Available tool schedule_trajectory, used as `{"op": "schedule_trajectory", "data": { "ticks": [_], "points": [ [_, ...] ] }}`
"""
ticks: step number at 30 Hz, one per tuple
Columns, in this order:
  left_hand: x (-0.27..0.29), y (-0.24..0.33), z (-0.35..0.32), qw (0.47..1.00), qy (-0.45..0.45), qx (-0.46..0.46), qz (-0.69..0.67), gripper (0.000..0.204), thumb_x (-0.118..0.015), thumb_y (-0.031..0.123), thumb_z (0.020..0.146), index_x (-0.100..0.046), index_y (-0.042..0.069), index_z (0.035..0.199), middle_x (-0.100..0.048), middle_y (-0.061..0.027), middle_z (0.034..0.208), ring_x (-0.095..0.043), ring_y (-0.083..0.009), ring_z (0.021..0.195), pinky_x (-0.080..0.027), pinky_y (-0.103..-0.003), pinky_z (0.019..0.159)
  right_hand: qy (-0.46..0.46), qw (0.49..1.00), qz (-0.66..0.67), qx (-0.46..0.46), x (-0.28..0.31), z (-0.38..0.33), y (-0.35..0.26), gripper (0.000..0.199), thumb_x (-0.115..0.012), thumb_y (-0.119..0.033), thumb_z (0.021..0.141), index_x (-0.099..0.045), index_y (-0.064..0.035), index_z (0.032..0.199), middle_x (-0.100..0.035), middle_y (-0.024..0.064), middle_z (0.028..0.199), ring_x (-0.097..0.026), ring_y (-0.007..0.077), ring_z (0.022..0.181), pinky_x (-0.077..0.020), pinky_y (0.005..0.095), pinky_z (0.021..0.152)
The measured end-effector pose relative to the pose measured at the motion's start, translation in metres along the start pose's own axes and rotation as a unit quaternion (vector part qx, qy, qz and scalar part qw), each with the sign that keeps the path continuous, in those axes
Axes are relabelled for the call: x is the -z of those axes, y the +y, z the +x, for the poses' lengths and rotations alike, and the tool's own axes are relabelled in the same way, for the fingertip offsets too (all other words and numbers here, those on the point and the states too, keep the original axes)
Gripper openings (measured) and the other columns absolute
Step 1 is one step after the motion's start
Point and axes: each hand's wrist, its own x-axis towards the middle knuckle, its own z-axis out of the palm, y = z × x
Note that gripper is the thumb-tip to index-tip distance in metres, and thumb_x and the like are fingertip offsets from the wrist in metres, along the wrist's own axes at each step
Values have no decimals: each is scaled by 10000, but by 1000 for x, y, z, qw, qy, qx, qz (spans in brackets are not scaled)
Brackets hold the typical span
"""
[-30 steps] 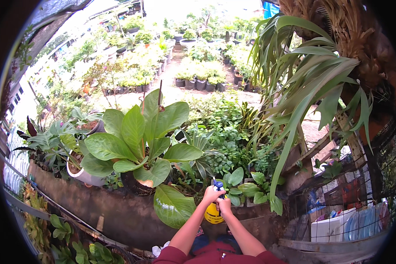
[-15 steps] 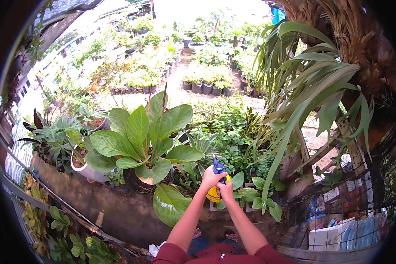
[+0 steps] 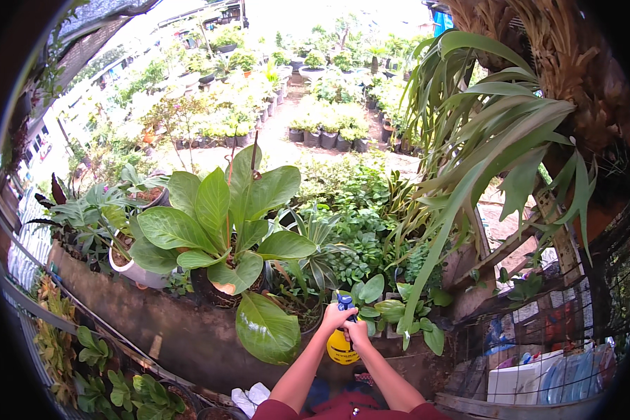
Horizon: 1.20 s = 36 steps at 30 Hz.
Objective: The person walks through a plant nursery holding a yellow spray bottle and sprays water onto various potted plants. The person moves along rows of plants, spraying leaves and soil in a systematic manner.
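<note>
Both hands are closed on a spray bottle (image 3: pixel 343 349) with a yellow body and a blue pump head, held upright in front of me. My left hand (image 3: pixel 336 317) wraps the left side of the blue head. Close beside it, my right hand (image 3: pixel 358 332) grips the right side near the handle. Which fingers press the trigger or plunger cannot be made out. The nozzle points away from me, toward low green leaves (image 3: pixel 369 288) on the planting ledge. Just left of the bottle hangs a broad leaf (image 3: pixel 267 327) with whitish marks, from a large-leaved potted plant (image 3: pixel 217 217).
A staghorn fern (image 3: pixel 497 119) hangs on a trunk at the right. Below it are wire mesh and a white container (image 3: pixel 518 381). A white pot (image 3: pixel 136 271) stands at left, with a metal rail (image 3: pixel 42 311) nearer me. Several rows of black-potted plants (image 3: pixel 329 138) stand farther back.
The spray bottle and both hands have moved down and closer to my body. More of the yellow body now shows below my hands. Both hands still grip it.
</note>
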Motion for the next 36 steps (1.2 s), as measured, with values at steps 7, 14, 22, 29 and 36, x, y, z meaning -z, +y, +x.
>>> {"op": "schedule_trajectory", "data": {
  "ticks": [7, 14, 22, 29, 36],
  "points": [
    [11, 51, 16, 996, 23, -74, -37, 303, -778, 251, 637, -625, 17, 752, -645, -61, 684, -593, -118, 570, -488, -295, 554, -20, 998, 8, 56, -9, 10, -44, 179, -604, -89, 708, -488, -57, 576, -472, 5, 492, -421, 88, 365, -306, 238, 348],
    [23, 103, 14, 985, 77, -154, 24, 384, -780, 273, 622, -607, 7, 838, -648, -90, 777, -624, -169, 688, -500, -312, 654, -55, 990, -11, 133, -14, 25, -72, 301, -695, -165, 728, -487, -76, 528, -465, -9, 456, -420, 81, 349, -291, 228, 355],
    [10, 26, 14, 996, 29, -86, 9, 323, -785, 273, 633, -627, 12, 740, -651, -65, 691, -612, -139, 597, -494, -301, 586, -30, 996, -54, 57, 0, 15, -19, 254, -683, -142, 696, -487, -86, 544, -475, 6, 460, -424, 92, 345, -307, 231, 346],
    [-6, -8, 11, 999, 14, -21, 41, 309, -776, 302, 617, -651, 22, 661, -642, -68, 634, -603, -145, 547, -488, -313, 554, -18, 1000, -8, -4, 14, 5, 4, 224, -655, -131, 713, -495, -68, 569, -479, 4, 491, -424, 92, 368, -310, 238, 361],
    [-22, 69, 26, 987, 8, -127, 95, 263, -771, 218, 633, -628, 12, 713, -641, -54, 685, -586, -115, 593, -476, -294, 592, -32, 995, 49, 76, 23, 8, -52, 215, -629, -108, 752, -502, -71, 582, -473, -4, 479, -428, 94, 365, -314, 238, 366]
  ]
}}
